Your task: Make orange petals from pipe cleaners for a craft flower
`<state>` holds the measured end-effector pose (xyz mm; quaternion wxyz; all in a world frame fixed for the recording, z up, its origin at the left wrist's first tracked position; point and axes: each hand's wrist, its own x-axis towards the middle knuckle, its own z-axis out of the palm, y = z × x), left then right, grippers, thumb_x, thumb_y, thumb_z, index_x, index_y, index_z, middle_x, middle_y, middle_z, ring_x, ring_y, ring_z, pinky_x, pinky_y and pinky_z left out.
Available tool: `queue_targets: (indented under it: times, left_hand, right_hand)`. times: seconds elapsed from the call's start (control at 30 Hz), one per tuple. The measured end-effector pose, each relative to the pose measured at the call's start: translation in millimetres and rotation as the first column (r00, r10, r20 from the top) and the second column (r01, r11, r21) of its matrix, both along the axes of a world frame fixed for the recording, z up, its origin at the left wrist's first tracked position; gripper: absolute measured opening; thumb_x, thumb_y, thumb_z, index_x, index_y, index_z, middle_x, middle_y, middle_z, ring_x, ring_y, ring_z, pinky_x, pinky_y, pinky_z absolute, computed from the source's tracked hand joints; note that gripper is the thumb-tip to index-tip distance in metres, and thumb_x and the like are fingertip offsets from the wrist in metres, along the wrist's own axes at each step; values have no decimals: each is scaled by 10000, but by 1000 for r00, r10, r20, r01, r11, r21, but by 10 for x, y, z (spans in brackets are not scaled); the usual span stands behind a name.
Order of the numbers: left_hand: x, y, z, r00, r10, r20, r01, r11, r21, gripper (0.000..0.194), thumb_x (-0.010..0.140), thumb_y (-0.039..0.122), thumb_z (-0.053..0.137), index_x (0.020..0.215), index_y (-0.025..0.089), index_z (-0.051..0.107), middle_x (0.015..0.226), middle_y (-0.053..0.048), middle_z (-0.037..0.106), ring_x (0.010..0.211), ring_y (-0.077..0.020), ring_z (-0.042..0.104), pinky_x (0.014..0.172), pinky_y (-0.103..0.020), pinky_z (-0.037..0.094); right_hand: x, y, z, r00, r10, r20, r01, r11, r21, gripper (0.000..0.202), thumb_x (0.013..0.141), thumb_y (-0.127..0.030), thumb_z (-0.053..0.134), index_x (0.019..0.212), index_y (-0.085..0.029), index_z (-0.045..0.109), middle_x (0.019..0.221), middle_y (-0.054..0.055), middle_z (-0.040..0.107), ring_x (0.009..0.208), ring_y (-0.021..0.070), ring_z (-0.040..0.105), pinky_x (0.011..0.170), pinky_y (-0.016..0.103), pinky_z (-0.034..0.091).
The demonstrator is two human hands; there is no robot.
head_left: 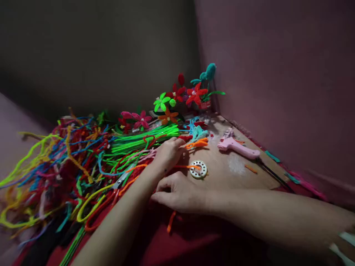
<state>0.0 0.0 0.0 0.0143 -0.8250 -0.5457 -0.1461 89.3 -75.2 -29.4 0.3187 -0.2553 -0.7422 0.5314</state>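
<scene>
My left hand [171, 150] reaches over the work board beside a small bundle of folded orange pipe cleaners [197, 143]; its fingertips are partly hidden there. Nearer to me, my right hand [177, 193] has thumb and fingers curled toward each other, and whatever lies between the tips is too small to make out. An orange pipe cleaner [183, 166] runs between the hands to a round white disc with holes [198, 169]. Below my right hand hangs another short orange piece [171, 222]. Light blue shaped pieces [198, 131] lie just past the orange bundle.
A pink glue gun [239, 147] with a black cord rests on the board [219, 177]. Tangled pipe cleaners [66, 159] fill the left, beside a green bundle [144, 139] and scissors [120, 181]. Fuzzy flowers [196, 94] stand at the back near the walls.
</scene>
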Motion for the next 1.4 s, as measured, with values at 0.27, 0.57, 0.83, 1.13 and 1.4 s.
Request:
queue_targets:
  times: [0.27, 0.57, 0.83, 1.13, 1.4]
  left_hand:
    - [-619, -226, 218, 987, 141, 76, -135, 987, -81, 238, 763, 325, 531, 847, 167, 688, 761, -44, 688, 659, -151, 598, 603, -222, 420]
    - [-964, -581, 103, 985, 124, 120, -93, 967, -236, 216, 720, 341, 575, 833, 195, 688, 840, -44, 679, 773, -178, 603, 709, -274, 456]
    - [-1065, -602, 31, 945, 159, 286, -170, 985, 13, 146, 727, 307, 584, 711, 185, 662, 715, -23, 638, 687, -151, 564, 650, -254, 435]
    - [-760, -808, 186, 967, 2, 255, -56, 976, 208, 112, 784, 234, 558, 718, 180, 632, 680, -19, 619, 687, -138, 524, 654, -245, 407]
    - [-613, -947, 249, 937, 9, 348, -28, 998, 50, 149, 799, 236, 541, 685, 163, 603, 645, 4, 580, 608, -102, 497, 603, -218, 383]
  right_hand:
    - [3, -61, -35, 996, 83, 42, -90, 977, 195, 206, 779, -244, 516, 655, -128, 631, 576, -4, 584, 511, 68, 472, 502, 174, 342]
    - [-33, -165, -142, 979, 196, 50, -192, 823, 534, 199, 748, -210, 537, 574, -131, 593, 544, 12, 564, 515, 83, 444, 502, 194, 334]
    - [-20, -34, -26, 999, 26, 45, -35, 976, 213, 201, 792, -255, 535, 654, -142, 627, 579, -4, 561, 526, 76, 466, 521, 202, 334]
    - [-57, 263, 85, 871, -245, -426, 34, 895, -445, 151, 732, -283, 616, 801, -149, 602, 620, -33, 515, 483, 58, 426, 455, 200, 328]
    - [-13, 318, 128, 767, -373, -522, -20, 800, -600, 178, 668, -265, 671, 614, -131, 568, 554, -25, 529, 474, 66, 466, 435, 202, 338]
